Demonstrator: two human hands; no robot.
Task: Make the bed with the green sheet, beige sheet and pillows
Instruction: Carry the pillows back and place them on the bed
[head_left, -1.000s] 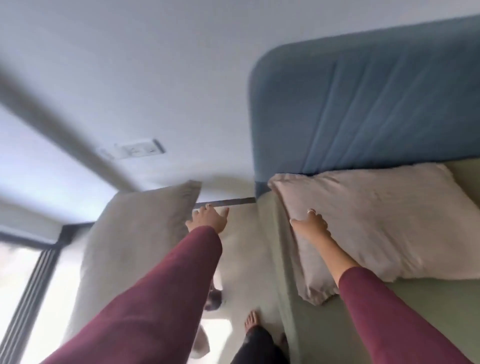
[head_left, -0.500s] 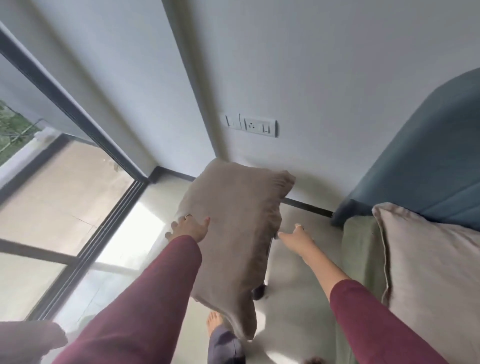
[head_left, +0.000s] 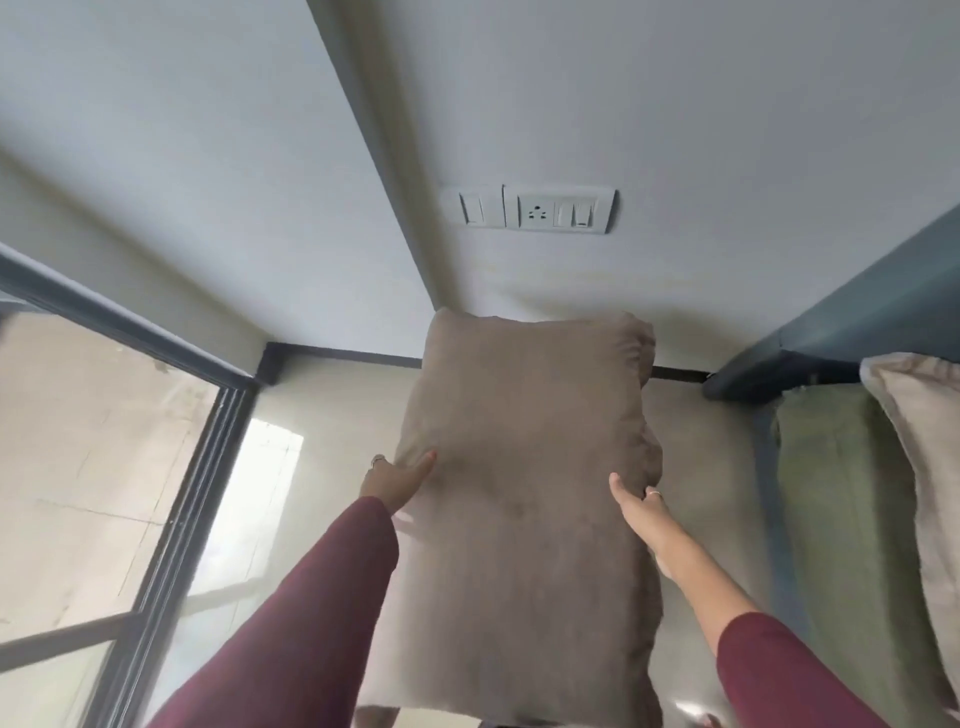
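Nearest the camera, two maroon sleeves are reaching fwd, and the brown pillow (head_left: 524, 467) is now hanging upright between both hands, w/ its long side vertical. The left hand (head_left: 396, 480) is holding the pillow's left edge, thumb lying on the front face and the other fingers hidden behind the fabric. The right hand (head_left: 636, 501) is gripping the right edge, which a moment ago it was only reaching toward, so the pillow is going from a one-sided hold to a proper two-handed one. The view is also swinging away from the bed, and the pillow is sitting out over the floor (head_left: 322, 415) rather than over the mattress. To the right, the green sheet (head_left: 841, 519) is already lying on the bed, and the beige pillow (head_left: 919, 431) is resting at its head end against the blue headboard (head_left: 857, 322). Beyond, a switch and socket plate (head_left: 530, 209) is on the wall, and a dark-framed glass door (head_left: 171, 519) is at left. Probably being squared up or shaken before placing beside the first pillow; beige sheet isn't visible here.
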